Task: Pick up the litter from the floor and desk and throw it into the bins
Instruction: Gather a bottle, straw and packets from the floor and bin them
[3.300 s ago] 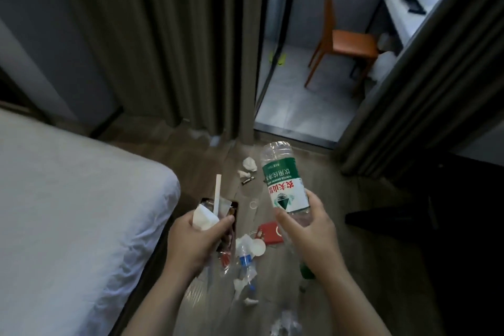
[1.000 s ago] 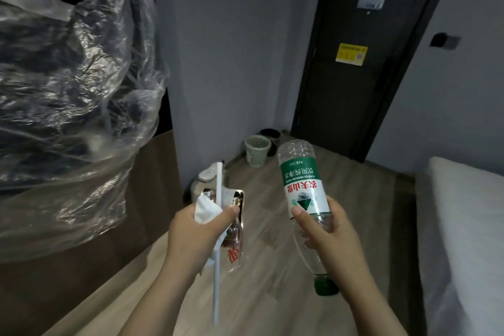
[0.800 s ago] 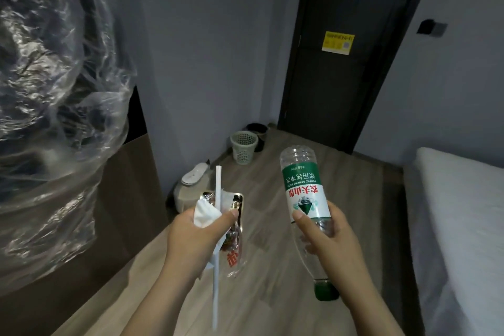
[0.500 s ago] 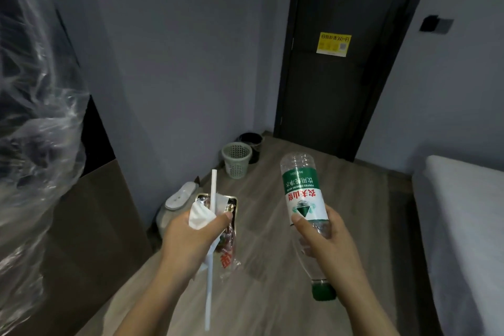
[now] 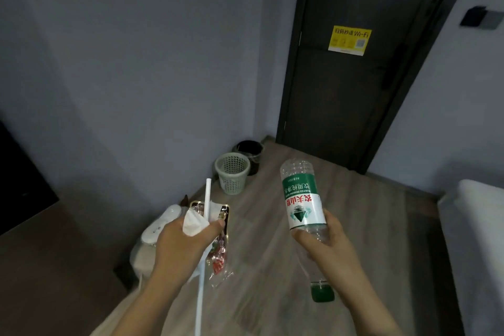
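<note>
The left hand (image 5: pixel 181 243) has its grip clamped round a crumpled tissue (image 5: pixel 192 222), a white straw (image 5: pixel 207 196) and a snack wrapper (image 5: pixel 218 256). The right hand's (image 5: pixel 327 251) grip wraps an empty water bottle (image 5: pixel 301 199), cap end down. This litter is gathered but not yet binned. The green mesh bin (image 5: pixel 232 173) and black bin (image 5: pixel 249 150) stand ahead on the floor (image 5: pixel 259 226), well apart from both hands, so carrying and dropping remain.

Both bare forearms (image 5: pixel 366 300) rise from 6 o'clock, the left hand (image 5: pixel 185 245) at 7 o'clock pinching a tissue (image 5: pixel 192 224), straw (image 5: pixel 207 199) and wrapper (image 5: pixel 218 256) under its thumb, the right hand (image 5: pixel 328 252) at 5 o'clock curled round an upturned bottle (image 5: pixel 301 204).
</note>
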